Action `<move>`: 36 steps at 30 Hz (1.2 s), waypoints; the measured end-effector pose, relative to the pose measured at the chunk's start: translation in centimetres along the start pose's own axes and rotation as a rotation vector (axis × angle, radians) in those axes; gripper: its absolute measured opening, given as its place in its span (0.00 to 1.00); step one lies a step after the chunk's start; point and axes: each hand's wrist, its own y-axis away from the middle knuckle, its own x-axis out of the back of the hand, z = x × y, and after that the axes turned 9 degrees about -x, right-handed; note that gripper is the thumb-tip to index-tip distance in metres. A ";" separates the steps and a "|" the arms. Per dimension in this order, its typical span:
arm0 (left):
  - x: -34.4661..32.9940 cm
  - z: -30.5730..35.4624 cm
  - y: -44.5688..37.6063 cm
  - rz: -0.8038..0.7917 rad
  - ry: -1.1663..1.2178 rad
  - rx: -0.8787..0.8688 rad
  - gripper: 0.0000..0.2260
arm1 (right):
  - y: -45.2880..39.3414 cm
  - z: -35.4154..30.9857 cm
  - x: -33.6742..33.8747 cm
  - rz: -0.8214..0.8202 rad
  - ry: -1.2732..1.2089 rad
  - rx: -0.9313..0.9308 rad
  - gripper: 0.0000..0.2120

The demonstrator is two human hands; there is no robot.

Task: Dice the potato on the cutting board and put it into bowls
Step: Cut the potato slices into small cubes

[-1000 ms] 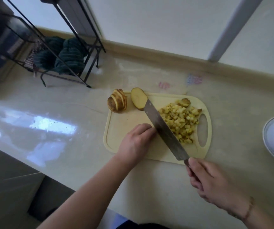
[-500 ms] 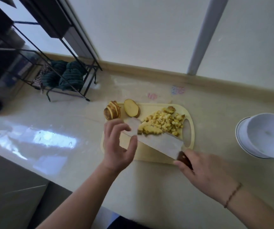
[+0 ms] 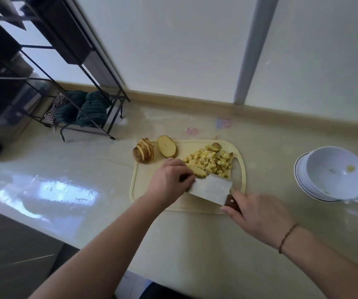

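Seen from the head camera, a pale cutting board (image 3: pixel 139 190) lies near the counter's (image 3: pixel 195 244) back edge. Diced potato (image 3: pixel 213 161) is heaped toward the board's right end, beside its handle slot. At the board's back left corner stand a fan of potato slices (image 3: pixel 143 153) and a thicker cut piece (image 3: pixel 167 146). The right hand (image 3: pixel 257 214) wraps its fingers round the brown handle of a cleaver (image 3: pixel 210 187), whose broad blade lies flat-side up with some dice at its far edge. The left hand (image 3: pixel 169 180) curls its fingers at the blade's left end, touching it. Stacked white bowls (image 3: pixel 333 173) sit well apart near the counter's right edge.
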 end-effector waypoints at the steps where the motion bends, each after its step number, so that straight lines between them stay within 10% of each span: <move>1: 0.0 -0.1 -0.2 -0.005 0.021 0.027 0.03 | 0.0 0.1 0.0 0.001 0.006 -0.002 0.38; 23: -0.6 1.1 -1.4 -0.041 -0.061 0.057 0.23 | 0.7 -0.4 3.0 -0.096 0.158 0.050 0.21; 36: 2.4 -2.2 -0.9 -0.196 -0.147 0.267 0.44 | 1.4 1.4 1.8 0.075 0.127 0.051 0.37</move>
